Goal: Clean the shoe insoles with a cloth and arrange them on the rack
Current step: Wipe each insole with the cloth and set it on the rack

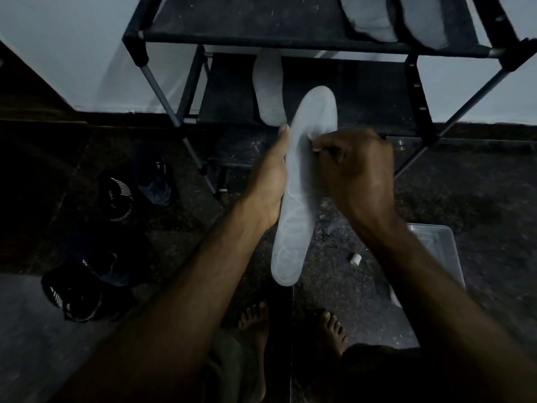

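Dim room, low light, bluish cast. Pale wall [72,53] behind, plain, meeting the floor [465,199] along a dark skirting band. Floor is dark speckled stone, glossy in patches, dusty white flecks near the middle. Dark wooden edge [26,91] at far left, door or cabinet, cannot tell which. Black shoes [116,196] on the floor at left, a second dark pair [75,292] nearer the camera. Clear plastic box [436,257] on the floor at right. Small white cylinder [355,259] lying on the floor just left of the box.
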`<state>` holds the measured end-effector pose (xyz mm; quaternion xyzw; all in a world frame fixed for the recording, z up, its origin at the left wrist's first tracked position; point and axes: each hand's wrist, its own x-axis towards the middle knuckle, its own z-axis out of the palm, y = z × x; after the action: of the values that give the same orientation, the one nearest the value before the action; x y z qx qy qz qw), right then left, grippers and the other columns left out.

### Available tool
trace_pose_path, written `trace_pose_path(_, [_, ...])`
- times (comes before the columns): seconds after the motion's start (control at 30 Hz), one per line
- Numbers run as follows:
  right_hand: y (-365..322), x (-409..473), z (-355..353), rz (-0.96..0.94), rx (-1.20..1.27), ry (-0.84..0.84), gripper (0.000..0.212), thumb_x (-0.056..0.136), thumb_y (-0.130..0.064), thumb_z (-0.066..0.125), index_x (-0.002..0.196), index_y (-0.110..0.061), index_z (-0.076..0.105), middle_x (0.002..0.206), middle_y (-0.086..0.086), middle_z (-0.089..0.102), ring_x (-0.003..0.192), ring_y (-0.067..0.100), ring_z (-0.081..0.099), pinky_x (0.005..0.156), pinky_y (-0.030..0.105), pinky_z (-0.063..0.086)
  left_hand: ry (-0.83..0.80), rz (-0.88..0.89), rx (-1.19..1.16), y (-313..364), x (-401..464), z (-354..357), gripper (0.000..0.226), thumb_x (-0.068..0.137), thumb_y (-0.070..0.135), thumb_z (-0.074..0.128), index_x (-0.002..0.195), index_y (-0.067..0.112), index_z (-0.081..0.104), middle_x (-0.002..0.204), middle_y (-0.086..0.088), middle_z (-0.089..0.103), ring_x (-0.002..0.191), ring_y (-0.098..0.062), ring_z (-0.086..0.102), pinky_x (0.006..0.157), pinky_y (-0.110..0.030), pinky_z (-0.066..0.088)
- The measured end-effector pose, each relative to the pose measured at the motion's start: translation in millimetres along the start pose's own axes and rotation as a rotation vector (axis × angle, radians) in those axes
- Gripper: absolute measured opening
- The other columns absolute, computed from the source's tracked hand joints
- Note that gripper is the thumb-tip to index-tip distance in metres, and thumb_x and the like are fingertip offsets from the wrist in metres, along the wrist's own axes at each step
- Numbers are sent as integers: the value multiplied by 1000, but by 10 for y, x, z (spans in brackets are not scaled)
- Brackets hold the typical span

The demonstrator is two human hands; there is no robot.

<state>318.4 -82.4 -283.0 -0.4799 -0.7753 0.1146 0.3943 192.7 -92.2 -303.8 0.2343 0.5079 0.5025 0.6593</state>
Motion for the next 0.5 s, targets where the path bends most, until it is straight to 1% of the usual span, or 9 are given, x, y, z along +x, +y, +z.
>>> trace_pose_path(0.07, [-156,-33,67,-42,42,-31,15,88,-5,63,88,-10,76,83,3,75,75,18,67,73,34,55,20,8,-2,-12,25,-39,59,97,56,38,128,9,60,120,-16,65,114,-30,61,100,-44,48])
trace_pose_path(0.17, [-203,-13,66,-112,50,-66,15,88,-4,63,89,-11,77,85,2,75,78,15,67,75,21,51,5,0,-44,3,31,-68,60,97,55,40,128,7,59,121,-17,64,118,-30,60,104,-44,45])
trace_pose_path(0.2, [-136,3,45,-99,39,-69,15,88,-4,63,90,-10,77,86,2,75,77,14,68,77,21,51,-6,1,-38,-6,41,-72,61,95,57,41,128,9,60,122,-17,64,117,-31,60,105,-47,44])
trace_pose_path(0.23, [-51,24,16,-69,21,-60,15,89,-5,63,91,-10,76,87,3,75,76,15,68,77,25,53,-14,-3,-25,-13,43,-66,61,95,59,41,128,11,60,123,-16,64,117,-31,60,105,-48,44])
trace_pose_path(0.3, [123,61,-56,9,-1,-16,14,90,-8,62,92,-9,76,88,5,75,75,17,69,73,37,58,-34,3,7,-28,29,-30,57,98,55,35,127,13,60,122,-13,66,113,-28,62,100,-43,49])
trace_pose_path(0.37, [168,61,-78,43,2,3,15,91,-9,61,87,-8,75,83,8,74,71,21,69,66,42,58,-16,11,49,-31,19,-2,51,99,53,35,117,16,65,111,-9,70,105,-23,66,88,-36,54])
trace_pose_path(0.4, [111,49,-55,25,8,-4,17,91,-8,60,83,-7,75,79,9,73,68,22,68,64,42,57,8,21,72,-28,27,-6,48,98,54,38,111,18,67,105,-6,72,101,-22,67,84,-34,55])
trace_pose_path(0.43, [17,31,-20,-11,20,-21,18,90,-7,60,81,-7,75,77,9,73,67,22,67,65,42,57,25,24,85,-6,18,-4,49,96,56,40,110,18,68,104,-6,72,101,-21,67,86,-35,54])
trace_pose_path(0.5, [-180,-9,49,-97,39,-68,18,89,-6,61,82,-9,77,78,5,74,71,20,68,69,37,56,39,34,81,2,23,-39,53,96,57,40,120,16,65,116,-9,69,111,-22,64,99,-39,50])
